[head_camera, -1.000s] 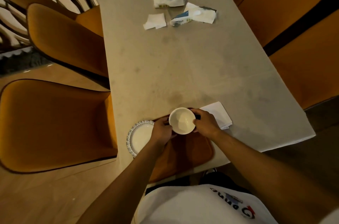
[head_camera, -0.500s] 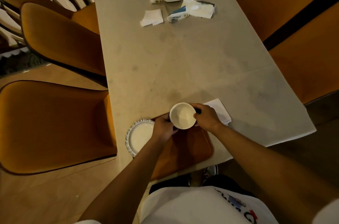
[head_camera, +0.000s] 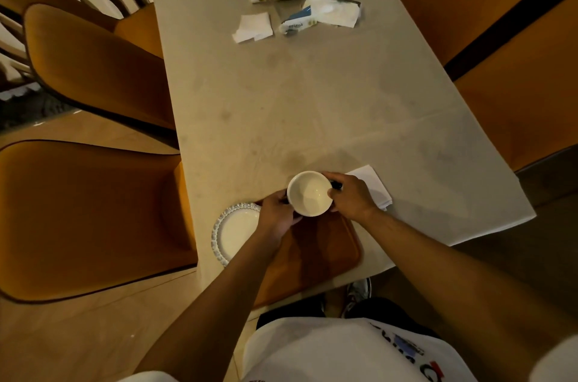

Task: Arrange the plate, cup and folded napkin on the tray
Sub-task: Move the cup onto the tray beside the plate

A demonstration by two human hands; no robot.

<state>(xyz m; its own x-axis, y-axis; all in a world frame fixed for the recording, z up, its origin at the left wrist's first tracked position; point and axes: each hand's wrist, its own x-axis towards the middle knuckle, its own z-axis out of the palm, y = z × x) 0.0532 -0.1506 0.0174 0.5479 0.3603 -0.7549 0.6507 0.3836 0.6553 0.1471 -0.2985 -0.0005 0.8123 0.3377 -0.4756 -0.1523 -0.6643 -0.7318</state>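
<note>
Crumpled paper wrappers (head_camera: 301,6) (some blue-printed) litter the table (head_camera: 312,94) between orange chairs (head_camera: 93,212).

left hand (head_camera: 276,214): forearm in from 7 o'clock, fingers curled, clasping cup (head_camera: 310,193) at its 9 o'clock | right hand (head_camera: 352,197): forearm in from 4 o'clock, fingers wrapped at 3 o'clock

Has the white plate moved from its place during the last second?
No. The plate lies beside the tray's left edge, near the table's left rim, just as before. Left hand and right hand hold only the cup.
</note>
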